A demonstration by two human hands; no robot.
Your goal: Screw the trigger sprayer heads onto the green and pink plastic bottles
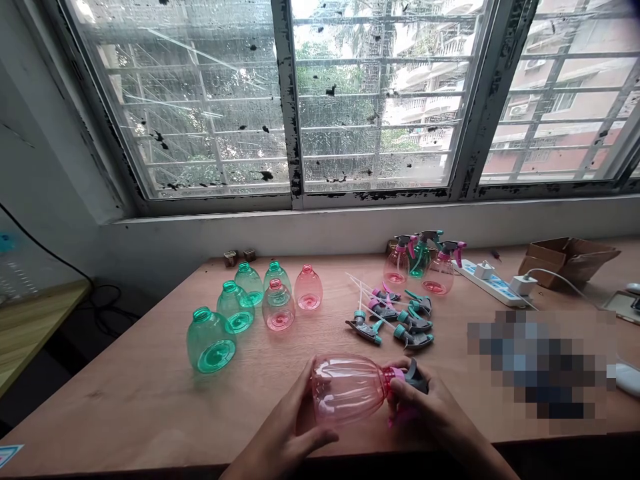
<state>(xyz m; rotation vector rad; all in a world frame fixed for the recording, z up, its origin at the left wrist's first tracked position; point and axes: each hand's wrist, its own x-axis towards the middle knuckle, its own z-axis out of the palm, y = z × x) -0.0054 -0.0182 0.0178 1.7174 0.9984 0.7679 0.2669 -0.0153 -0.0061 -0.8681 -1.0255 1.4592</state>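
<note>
A clear pink spray bottle (350, 390) lies sideways in my hands, just above the table's front edge. Its base is cupped by my left hand (295, 417), thumb below and fingers behind. My right hand (420, 400) grips the black and pink spray head (413, 377) at the bottle's neck. Past the bottle, several loose spray heads (413, 337) with thin tubes lie in a heap. Bottles without heads stand to the left, some green (211, 341), others pink (309, 288).
Bottles with spray heads (438, 273) stand at the back, beside a white power strip (493, 283) with plugs and a cardboard box (563, 263). A blurred patch (545, 363) covers something at the right. Two small dark blocks (231, 259) sit at the back left table edge.
</note>
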